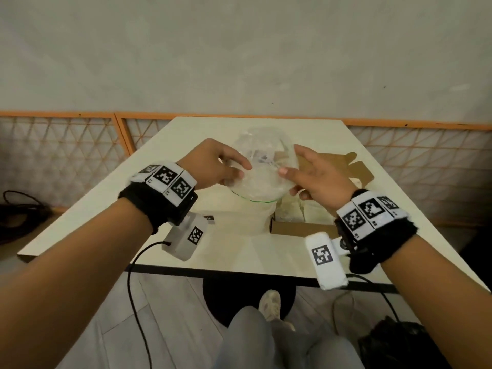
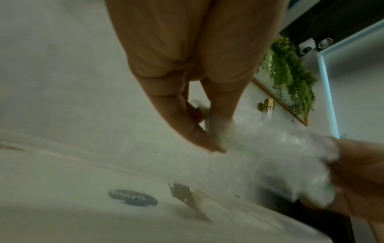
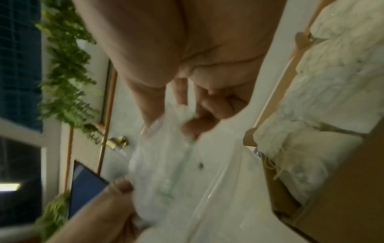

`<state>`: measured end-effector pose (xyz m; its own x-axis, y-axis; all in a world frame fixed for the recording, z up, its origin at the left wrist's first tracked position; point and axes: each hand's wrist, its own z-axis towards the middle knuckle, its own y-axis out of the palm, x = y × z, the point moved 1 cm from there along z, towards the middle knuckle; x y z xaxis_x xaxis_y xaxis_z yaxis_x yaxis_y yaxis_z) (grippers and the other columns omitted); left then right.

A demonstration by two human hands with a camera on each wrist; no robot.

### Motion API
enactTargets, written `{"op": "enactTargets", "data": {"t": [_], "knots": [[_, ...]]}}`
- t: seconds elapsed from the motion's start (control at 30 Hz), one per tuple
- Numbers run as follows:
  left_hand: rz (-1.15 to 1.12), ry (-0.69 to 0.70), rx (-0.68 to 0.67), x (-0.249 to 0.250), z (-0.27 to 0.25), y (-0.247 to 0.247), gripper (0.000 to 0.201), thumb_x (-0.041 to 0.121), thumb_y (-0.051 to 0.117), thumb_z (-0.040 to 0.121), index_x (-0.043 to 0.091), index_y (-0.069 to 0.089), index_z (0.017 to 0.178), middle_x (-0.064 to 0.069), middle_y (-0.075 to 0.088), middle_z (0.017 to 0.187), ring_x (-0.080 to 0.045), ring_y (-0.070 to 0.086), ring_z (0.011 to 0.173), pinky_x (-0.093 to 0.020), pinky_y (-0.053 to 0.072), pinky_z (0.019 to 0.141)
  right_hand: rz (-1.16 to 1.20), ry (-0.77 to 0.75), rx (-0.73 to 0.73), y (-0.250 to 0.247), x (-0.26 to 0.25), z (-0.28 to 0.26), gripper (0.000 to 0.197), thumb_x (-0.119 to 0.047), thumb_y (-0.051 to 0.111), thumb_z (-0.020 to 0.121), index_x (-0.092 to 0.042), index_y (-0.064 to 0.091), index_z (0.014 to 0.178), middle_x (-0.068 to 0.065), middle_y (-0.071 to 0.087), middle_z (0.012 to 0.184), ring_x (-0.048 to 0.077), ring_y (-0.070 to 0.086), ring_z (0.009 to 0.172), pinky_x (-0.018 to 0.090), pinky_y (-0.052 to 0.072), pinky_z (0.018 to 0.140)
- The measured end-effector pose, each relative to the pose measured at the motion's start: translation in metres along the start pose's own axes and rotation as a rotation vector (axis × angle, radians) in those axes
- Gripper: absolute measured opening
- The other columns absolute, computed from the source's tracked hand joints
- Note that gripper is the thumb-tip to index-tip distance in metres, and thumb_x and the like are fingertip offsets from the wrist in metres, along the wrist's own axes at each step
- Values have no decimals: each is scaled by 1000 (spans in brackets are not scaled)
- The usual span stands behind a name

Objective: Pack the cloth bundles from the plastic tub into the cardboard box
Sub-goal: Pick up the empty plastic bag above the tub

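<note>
I hold a cloth bundle (image 1: 261,179) in a clear bag with a green strip above the table, between both hands. My left hand (image 1: 234,169) pinches its left edge, thumb and fingers closed on the plastic (image 2: 214,139). The right hand (image 1: 290,174) pinches the right edge (image 3: 176,128). Below the bundle stands the clear plastic tub (image 1: 234,222), faint in the head view, its rim (image 3: 218,180) clearer from the right wrist. To its right sits the open cardboard box (image 1: 292,229) with several white bundles (image 3: 311,82) inside.
The pale table (image 1: 186,145) ends in a dark front edge just before my legs. An orange lattice fence (image 1: 66,145) runs behind and beside it. Cables (image 1: 138,302) hang from both wrist cameras. The box flap (image 1: 335,166) lies open toward the far right.
</note>
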<state>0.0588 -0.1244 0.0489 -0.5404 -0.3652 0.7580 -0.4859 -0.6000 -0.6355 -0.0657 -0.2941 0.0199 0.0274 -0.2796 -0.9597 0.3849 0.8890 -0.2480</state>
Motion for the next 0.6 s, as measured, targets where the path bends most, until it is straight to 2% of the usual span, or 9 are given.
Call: {"op": "enactTargets", "data": {"t": [0.1,0.13,0.2,0.3,0.33,0.4,0.47,0.53,0.6], "knots": [[-150,15,117,4,-3,13,22,5,72,80,20,70,95,2,56,75,-6,53,51,-14,49,49,14,-228,35,4,1,-10,53,0,65,82,-40,50,114,7,65,108,20,65,90,32,56,77],[-269,-8,145,7,-5,17,22,4,70,82,18,67,99,3,56,79,-4,50,47,-14,46,46,-94,-282,56,5,2,-13,54,1,62,83,-43,52,112,2,63,115,22,63,100,38,55,85],[-554,-95,108,12,-9,24,19,8,61,90,14,62,108,1,57,85,-6,53,46,-17,47,47,-368,-334,119,6,5,-17,52,1,57,83,-43,57,110,-1,62,114,28,60,100,41,52,87],[-931,-202,-114,22,-16,35,28,30,53,92,10,58,112,-8,57,96,-23,67,66,-29,56,58,-608,-482,202,8,6,-22,42,5,52,82,-26,66,107,-10,53,92,8,53,78,22,41,70],[-973,-216,-143,24,-17,37,35,37,53,91,10,58,114,-8,57,99,-25,67,69,-31,56,60,-641,-532,190,8,6,-23,40,6,51,82,-22,66,107,-15,45,86,-1,46,74,15,35,68],[-930,-220,-99,25,-17,42,37,39,54,92,10,60,115,-6,60,96,-21,67,64,-28,56,58,-700,-615,121,7,5,-25,40,3,51,80,-19,66,109,-16,36,83,-3,38,74,9,32,70],[-940,-196,-1,25,-15,48,23,25,58,93,8,62,108,-4,64,89,-17,65,61,-24,55,56,-718,-675,76,1,3,-31,39,-5,54,82,-25,65,114,-11,40,90,1,36,83,5,29,83],[-1047,-126,94,23,-12,48,6,7,58,90,8,63,92,-2,67,79,-20,67,69,-26,58,64,-590,-623,128,-6,0,-42,40,-28,58,85,-41,53,122,-10,46,114,1,39,109,7,24,98],[-1059,-22,159,21,-9,50,15,-6,57,85,7,65,85,-8,68,83,-23,68,82,-32,58,79,-289,-448,186,-12,0,-48,54,-52,54,80,-51,35,131,-18,36,139,-2,29,132,22,24,110]]}}
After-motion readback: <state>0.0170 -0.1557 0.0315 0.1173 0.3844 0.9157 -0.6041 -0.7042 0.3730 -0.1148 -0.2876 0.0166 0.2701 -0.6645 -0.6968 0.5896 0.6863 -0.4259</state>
